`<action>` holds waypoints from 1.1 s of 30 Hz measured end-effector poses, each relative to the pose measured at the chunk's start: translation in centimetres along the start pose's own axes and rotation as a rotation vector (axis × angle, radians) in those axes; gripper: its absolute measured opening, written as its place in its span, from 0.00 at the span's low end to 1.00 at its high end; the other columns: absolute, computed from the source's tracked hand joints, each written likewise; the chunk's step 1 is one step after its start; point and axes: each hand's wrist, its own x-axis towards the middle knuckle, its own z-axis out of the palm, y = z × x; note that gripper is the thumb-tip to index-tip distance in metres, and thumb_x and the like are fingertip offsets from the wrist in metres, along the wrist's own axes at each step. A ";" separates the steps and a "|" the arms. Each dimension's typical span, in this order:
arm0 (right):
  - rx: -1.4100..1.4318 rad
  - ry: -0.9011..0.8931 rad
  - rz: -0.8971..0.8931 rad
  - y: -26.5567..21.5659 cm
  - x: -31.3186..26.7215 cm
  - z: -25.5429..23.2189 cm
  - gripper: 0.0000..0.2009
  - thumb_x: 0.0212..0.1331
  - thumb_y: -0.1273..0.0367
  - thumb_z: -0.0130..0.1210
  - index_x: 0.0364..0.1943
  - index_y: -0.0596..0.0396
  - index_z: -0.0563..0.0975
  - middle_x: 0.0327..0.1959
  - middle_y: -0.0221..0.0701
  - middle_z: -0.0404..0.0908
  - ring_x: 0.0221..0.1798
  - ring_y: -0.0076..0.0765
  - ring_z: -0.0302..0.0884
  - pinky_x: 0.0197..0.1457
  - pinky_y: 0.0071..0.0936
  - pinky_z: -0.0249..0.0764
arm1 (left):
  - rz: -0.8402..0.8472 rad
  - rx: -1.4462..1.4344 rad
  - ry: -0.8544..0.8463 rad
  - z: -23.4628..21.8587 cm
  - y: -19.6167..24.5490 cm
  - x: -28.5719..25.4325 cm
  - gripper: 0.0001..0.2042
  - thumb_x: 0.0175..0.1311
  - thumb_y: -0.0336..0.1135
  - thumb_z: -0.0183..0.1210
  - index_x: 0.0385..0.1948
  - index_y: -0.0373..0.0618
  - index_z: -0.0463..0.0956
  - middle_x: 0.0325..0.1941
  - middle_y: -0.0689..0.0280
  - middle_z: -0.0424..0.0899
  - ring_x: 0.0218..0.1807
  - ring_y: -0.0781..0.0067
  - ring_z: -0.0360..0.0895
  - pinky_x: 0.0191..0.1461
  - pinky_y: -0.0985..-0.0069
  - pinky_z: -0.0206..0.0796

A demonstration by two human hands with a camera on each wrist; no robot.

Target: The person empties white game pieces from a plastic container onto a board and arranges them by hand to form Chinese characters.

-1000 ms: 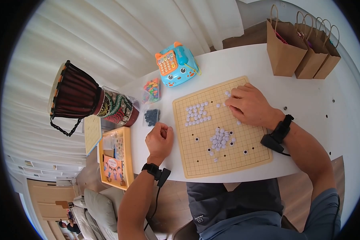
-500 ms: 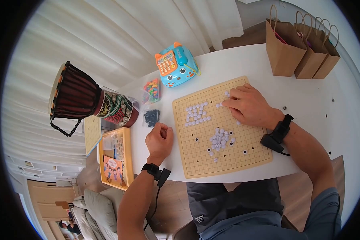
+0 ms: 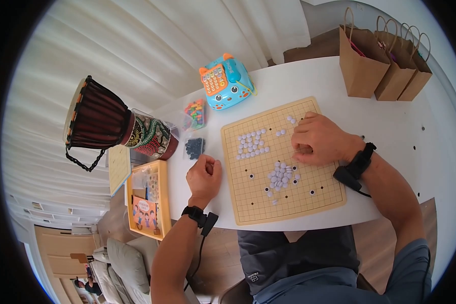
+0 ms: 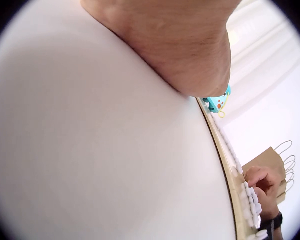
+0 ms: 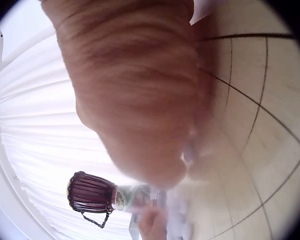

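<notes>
The left hand [image 3: 203,178] curls, seemingly empty, beside a game board [image 3: 263,210] as the right hand [image 3: 323,141], hold unclear, bends above, where a low sweep could scatter white pieces [image 3: 279,178].

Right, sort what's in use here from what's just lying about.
In use: white pieces, game board, right hand above it.

Lying about: toy phone, drum, paper bags, wooden tray, coloured pieces, dark pieces (untouched, though perhaps from the same set).
</notes>
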 end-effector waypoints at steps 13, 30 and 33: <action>0.109 0.069 0.204 1.2 -0.7 -1.0 0.10 0.62 0.66 0.77 0.34 0.46 0.82 0.29 0.24 0.83 0.36 0.38 0.81 0.53 0.40 0.76 | 0.014 0.007 -0.004 0.0 -0.2 0.0 0.07 0.74 0.34 0.71 0.36 0.47 0.83 0.20 0.71 0.80 0.22 0.72 0.77 0.31 0.68 0.70; 0.006 0.212 0.138 1.2 -0.3 0.9 0.04 0.69 0.70 0.70 0.42 0.51 0.86 0.40 0.31 0.86 0.47 0.45 0.85 0.56 0.45 0.81 | 0.003 0.031 0.006 0.0 0.0 0.1 0.07 0.72 0.35 0.73 0.35 0.49 0.83 0.19 0.71 0.80 0.21 0.68 0.78 0.31 0.66 0.71; -0.004 0.233 0.145 1.3 -0.3 1.1 0.03 0.70 0.71 0.70 0.41 0.51 0.85 0.40 0.31 0.86 0.48 0.45 0.85 0.55 0.45 0.82 | 0.003 0.027 0.005 0.1 -0.1 0.0 0.07 0.72 0.35 0.73 0.35 0.49 0.83 0.19 0.71 0.80 0.21 0.69 0.78 0.31 0.66 0.71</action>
